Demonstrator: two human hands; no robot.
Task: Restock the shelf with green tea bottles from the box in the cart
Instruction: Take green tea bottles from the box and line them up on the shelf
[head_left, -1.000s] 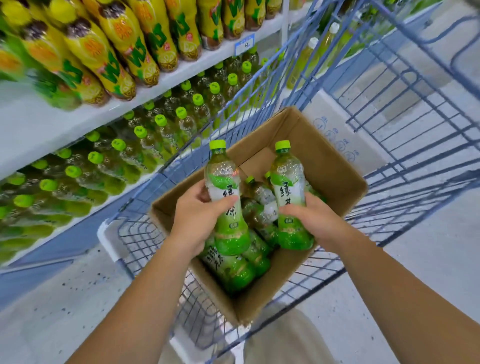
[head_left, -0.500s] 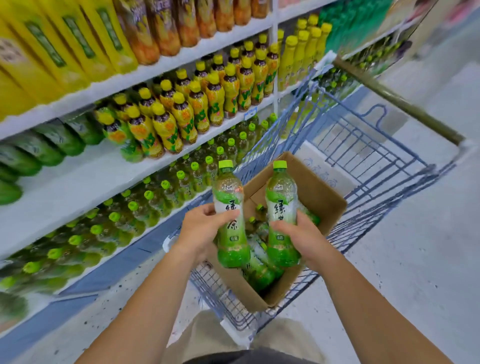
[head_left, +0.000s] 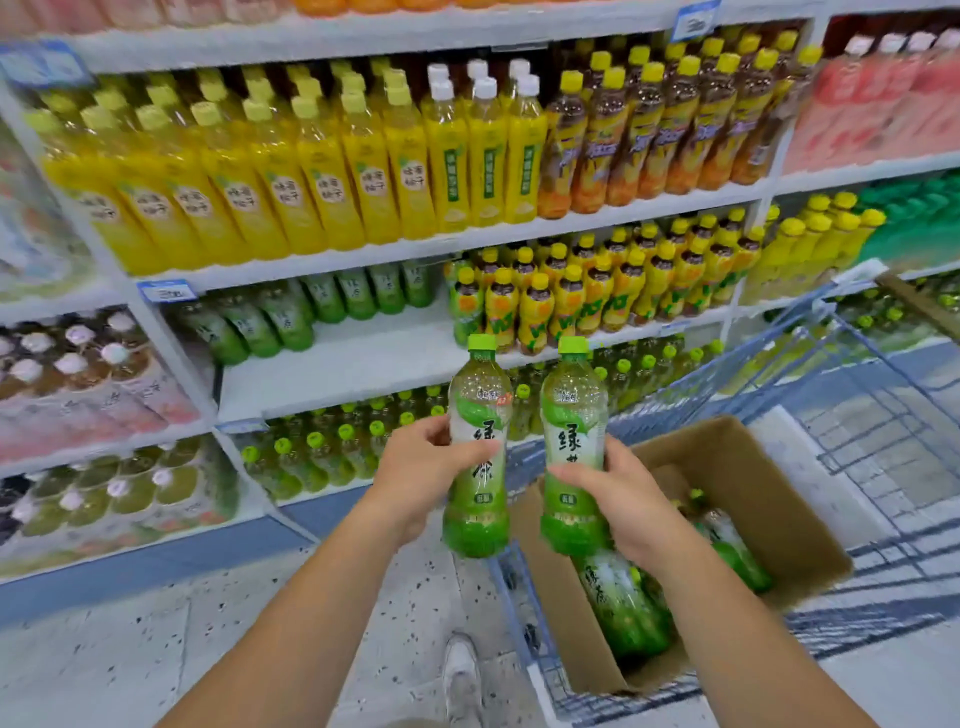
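Observation:
I hold two green tea bottles upright in front of the shelves, side by side. My left hand (head_left: 423, 470) grips the left bottle (head_left: 477, 514) around its middle. My right hand (head_left: 626, 501) grips the right bottle (head_left: 571, 410) low on its label. Both have green caps and white-green labels. Below right, the open cardboard box (head_left: 779, 499) sits in the blue wire cart (head_left: 878, 395) with several more green tea bottles (head_left: 623, 608) lying inside. A white shelf (head_left: 358, 364) ahead has a wide bare patch, with a few green tea bottles (head_left: 291, 322) at its back left.
Yellow-capped orange drinks (head_left: 566, 301) fill the right of that shelf. Yellow juice bottles (head_left: 311, 176) line the shelf above, and small green-capped bottles (head_left: 322, 447) the one below. Speckled floor lies underfoot, with my shoe (head_left: 462, 670) beside the cart's corner.
Both hands lifted their bottles up out of the box and leftward. My view swung from the cart up to face the shelves.

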